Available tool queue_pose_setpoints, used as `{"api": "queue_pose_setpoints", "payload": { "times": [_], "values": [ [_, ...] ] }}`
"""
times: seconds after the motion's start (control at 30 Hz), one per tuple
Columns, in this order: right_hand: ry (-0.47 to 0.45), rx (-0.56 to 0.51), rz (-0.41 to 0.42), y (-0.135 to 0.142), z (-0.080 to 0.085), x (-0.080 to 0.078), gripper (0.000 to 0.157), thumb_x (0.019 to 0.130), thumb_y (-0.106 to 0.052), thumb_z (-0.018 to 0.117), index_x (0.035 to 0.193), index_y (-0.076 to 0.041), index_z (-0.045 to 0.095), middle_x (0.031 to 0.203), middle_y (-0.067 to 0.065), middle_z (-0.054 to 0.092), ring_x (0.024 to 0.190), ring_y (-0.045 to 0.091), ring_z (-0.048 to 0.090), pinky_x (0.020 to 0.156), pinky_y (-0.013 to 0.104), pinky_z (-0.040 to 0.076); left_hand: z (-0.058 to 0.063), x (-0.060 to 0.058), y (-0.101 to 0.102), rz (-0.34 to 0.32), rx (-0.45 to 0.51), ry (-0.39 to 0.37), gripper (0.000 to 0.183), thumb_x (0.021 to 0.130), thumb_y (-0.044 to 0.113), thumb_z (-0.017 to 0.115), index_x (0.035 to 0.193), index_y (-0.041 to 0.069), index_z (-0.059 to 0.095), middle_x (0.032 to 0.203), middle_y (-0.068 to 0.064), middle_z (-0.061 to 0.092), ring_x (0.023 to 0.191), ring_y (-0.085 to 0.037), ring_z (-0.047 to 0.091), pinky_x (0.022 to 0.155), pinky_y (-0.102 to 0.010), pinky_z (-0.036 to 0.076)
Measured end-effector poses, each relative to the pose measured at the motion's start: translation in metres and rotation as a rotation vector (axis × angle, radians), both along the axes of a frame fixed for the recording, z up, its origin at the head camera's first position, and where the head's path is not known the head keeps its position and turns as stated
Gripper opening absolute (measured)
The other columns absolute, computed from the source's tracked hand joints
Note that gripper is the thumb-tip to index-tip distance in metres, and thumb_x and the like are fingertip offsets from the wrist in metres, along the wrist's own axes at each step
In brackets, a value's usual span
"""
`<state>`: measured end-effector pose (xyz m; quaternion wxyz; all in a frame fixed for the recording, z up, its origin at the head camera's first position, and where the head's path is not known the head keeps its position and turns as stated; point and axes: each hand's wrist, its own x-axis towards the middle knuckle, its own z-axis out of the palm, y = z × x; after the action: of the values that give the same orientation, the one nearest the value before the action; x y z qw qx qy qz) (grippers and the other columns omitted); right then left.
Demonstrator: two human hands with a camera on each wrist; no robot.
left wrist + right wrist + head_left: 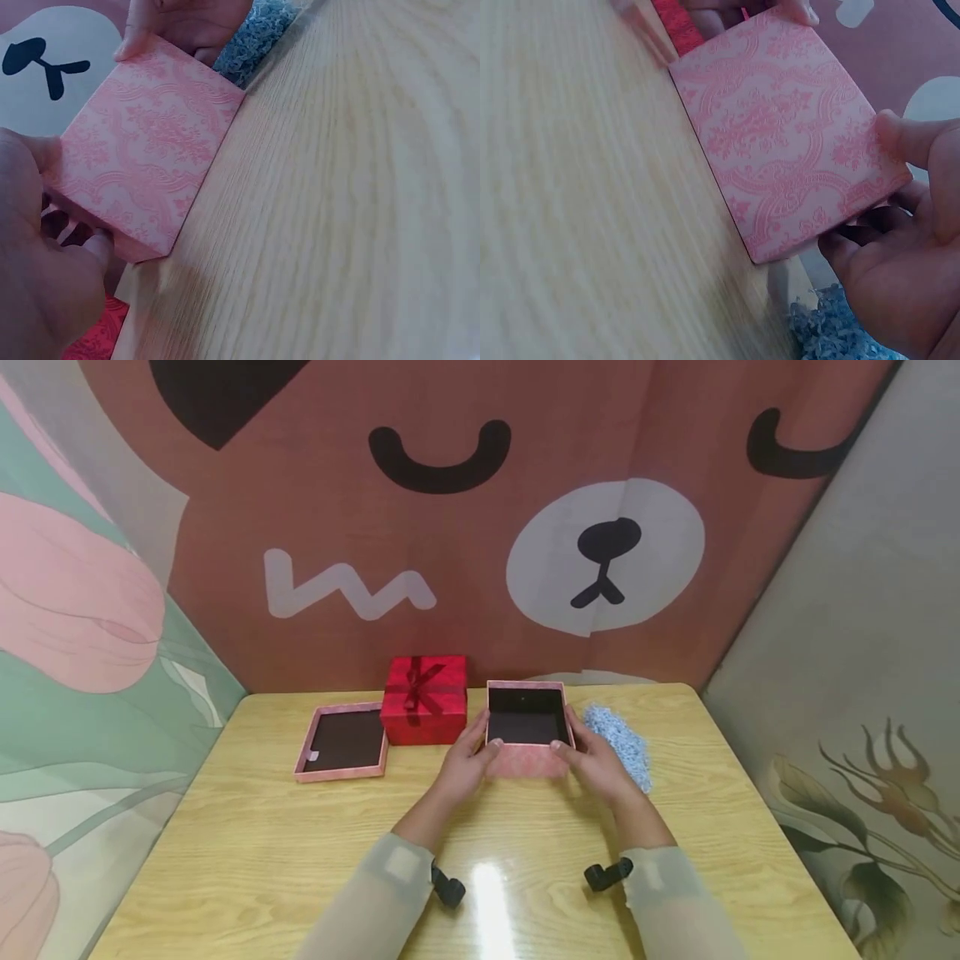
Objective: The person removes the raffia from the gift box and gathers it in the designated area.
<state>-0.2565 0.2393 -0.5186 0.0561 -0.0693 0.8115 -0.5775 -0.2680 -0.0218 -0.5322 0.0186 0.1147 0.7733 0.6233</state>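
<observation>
A pink patterned box (528, 760) with a black inside stands topless at the back middle of the table. My left hand (463, 762) holds its left side, thumb at the near rim. On the opposite side my right hand (596, 760) grips it the same way. Both wrist views show the box's embossed front, with fingers bent along its sides; whether its base fully touches the table I cannot tell. Just right of my right hand lies a heap of blue shredded paper (621, 745), partly hidden by that hand in the right wrist view.
A red gift box (426, 714) with a dark red ribbon sits close to the left of my left hand. Beside it a pink lid (341, 774) lies with its black inside up. The wooden table (247, 860) meets a bear-patterned backdrop (480, 643) behind.
</observation>
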Motion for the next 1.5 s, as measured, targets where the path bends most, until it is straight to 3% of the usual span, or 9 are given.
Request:
{"api": "queue_pose_setpoints", "payload": {
  "times": [0.23, 0.4, 0.57, 0.7, 0.9, 1.13, 1.37, 1.5],
  "values": [
    [0.008, -0.021, -0.069, -0.008, 0.004, -0.020, 0.076, 0.104, -0.030, 0.064, 0.167, -0.026, 0.021, 0.171, 0.008, 0.022, 0.155, 0.033, 0.023, 0.125, 0.053, 0.023, 0.001, -0.019, 0.009, 0.057, 0.004, 0.009, 0.064, 0.104, 0.024, 0.064, 0.162, 0.020, 0.036, 0.167, 0.003, 0.034, 0.155, -0.020, 0.027, 0.125, -0.040, 0.028],
    [0.001, 0.001, -0.103, -0.009, 0.004, -0.029, 0.075, 0.105, -0.032, 0.062, 0.167, -0.026, 0.020, 0.170, 0.005, 0.023, 0.156, 0.030, 0.020, 0.127, 0.052, 0.016, 0.004, -0.030, 0.013, 0.062, 0.047, -0.056, 0.064, 0.104, 0.023, 0.063, 0.162, 0.021, 0.036, 0.166, -0.002, 0.036, 0.154, -0.023, 0.031, 0.122, -0.040, 0.033],
    [-0.023, 0.034, -0.130, -0.011, 0.007, -0.034, 0.076, 0.105, -0.038, 0.060, 0.167, -0.031, 0.017, 0.170, 0.003, 0.025, 0.156, 0.031, 0.021, 0.126, 0.056, 0.016, 0.005, -0.039, 0.017, 0.076, 0.050, -0.081, 0.064, 0.104, 0.024, 0.063, 0.162, 0.021, 0.036, 0.166, -0.003, 0.036, 0.153, -0.025, 0.031, 0.123, -0.042, 0.032],
    [-0.031, -0.024, -0.148, -0.013, 0.008, -0.040, 0.074, 0.107, -0.030, 0.059, 0.167, -0.027, 0.017, 0.170, 0.007, 0.025, 0.154, 0.030, 0.026, 0.126, 0.051, 0.021, 0.004, -0.045, 0.020, 0.072, 0.021, -0.073, 0.065, 0.105, 0.027, 0.062, 0.163, 0.022, 0.033, 0.167, -0.002, 0.034, 0.154, -0.023, 0.031, 0.123, -0.042, 0.031],
    [-0.071, -0.121, -0.176, -0.016, 0.007, -0.047, 0.073, 0.107, -0.023, 0.058, 0.168, -0.023, 0.018, 0.170, 0.010, 0.025, 0.143, 0.031, 0.041, 0.115, 0.047, 0.041, 0.001, -0.051, 0.024, 0.075, -0.011, -0.049, 0.066, 0.106, 0.025, 0.059, 0.165, 0.019, 0.030, 0.169, -0.004, 0.030, 0.154, -0.024, 0.029, 0.124, -0.041, 0.029],
    [-0.054, -0.219, -0.252, -0.023, 0.007, -0.052, 0.066, 0.106, -0.014, 0.058, 0.165, -0.013, 0.028, 0.164, 0.020, 0.035, 0.141, 0.034, 0.045, 0.116, 0.047, 0.040, 0.002, -0.056, 0.028, 0.089, -0.014, -0.039, 0.067, 0.106, 0.024, 0.060, 0.164, 0.015, 0.029, 0.168, -0.006, 0.030, 0.155, -0.023, 0.027, 0.126, -0.038, 0.024],
    [-0.036, -0.235, -0.289, -0.026, 0.009, -0.054, 0.061, 0.106, -0.011, 0.056, 0.163, -0.014, 0.034, 0.157, 0.024, 0.043, 0.130, 0.033, 0.050, 0.113, 0.048, 0.043, 0.004, -0.059, 0.031, 0.074, -0.048, -0.030, 0.068, 0.107, 0.025, 0.057, 0.165, 0.015, 0.025, 0.170, -0.007, 0.027, 0.156, -0.024, 0.023, 0.127, -0.039, 0.021],
    [-0.047, -0.235, -0.280, -0.027, 0.022, -0.048, 0.060, 0.105, -0.008, 0.056, 0.161, -0.009, 0.036, 0.155, 0.026, 0.045, 0.128, 0.033, 0.053, 0.110, 0.050, 0.046, 0.006, -0.059, 0.033, 0.071, -0.039, -0.035, 0.068, 0.107, 0.022, 0.057, 0.166, 0.012, 0.023, 0.170, -0.009, 0.025, 0.156, -0.025, 0.023, 0.127, -0.038, 0.021]
  ]
}}
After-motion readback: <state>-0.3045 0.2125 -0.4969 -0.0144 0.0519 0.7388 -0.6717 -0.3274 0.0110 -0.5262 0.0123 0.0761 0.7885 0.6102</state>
